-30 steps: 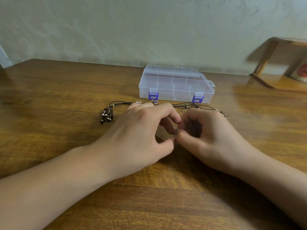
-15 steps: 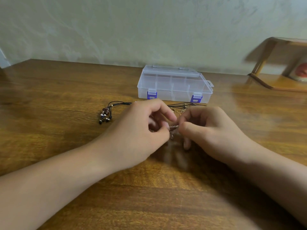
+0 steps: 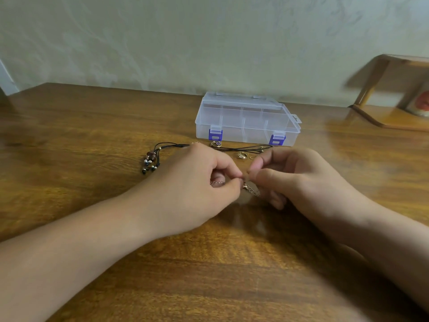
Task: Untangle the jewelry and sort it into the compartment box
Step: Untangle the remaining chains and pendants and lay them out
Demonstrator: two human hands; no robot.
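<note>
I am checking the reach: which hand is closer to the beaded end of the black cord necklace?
Left. The left hand lies just right of the beads; the right hand is farther right, beyond it.

Compartment box (image 3: 247,119): on the table (image 3: 69,135), at its far side by the wall. Cord necklace (image 3: 162,152): just before the box, its beaded end to the left. Small ring (image 3: 216,144): against the box front. Both hands (image 3: 197,182) (image 3: 297,180): nearer than the box, meeting on a fine chain (image 3: 251,189). Wooden stand (image 3: 394,112): right of the box.
</note>
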